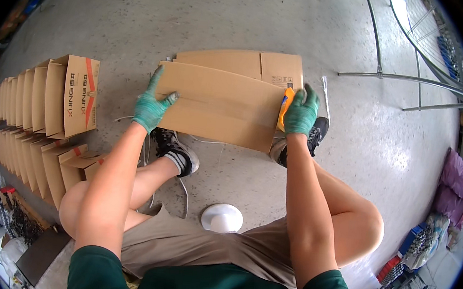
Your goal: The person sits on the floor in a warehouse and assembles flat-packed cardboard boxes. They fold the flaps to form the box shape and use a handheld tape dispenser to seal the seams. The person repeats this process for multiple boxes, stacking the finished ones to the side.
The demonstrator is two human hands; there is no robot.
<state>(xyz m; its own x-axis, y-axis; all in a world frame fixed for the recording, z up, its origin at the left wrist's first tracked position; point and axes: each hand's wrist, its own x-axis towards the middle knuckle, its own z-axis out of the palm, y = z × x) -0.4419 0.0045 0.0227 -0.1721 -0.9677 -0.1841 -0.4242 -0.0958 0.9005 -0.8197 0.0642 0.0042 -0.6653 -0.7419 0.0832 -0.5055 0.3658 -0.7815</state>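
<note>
The flat carton (218, 107) is spanning the centre of the frame, partly covering another flat carton (220, 60). The left hand (153, 104) is holding its left edge, thumb spreading over the face; the right hand (302, 112) is closing around an orange tool (285, 108) by the right edge, and whether it is also gripping cardboard is hard to tell. Standing cartons (81, 99) are filling two rows at left, seemingly opened already; the central pair is apparently not being opened yet. Shoes (167, 143) are crowding the lower edge; floor (149, 19) is stretching above, toward a metal stand (379, 75) at upper right.
</note>
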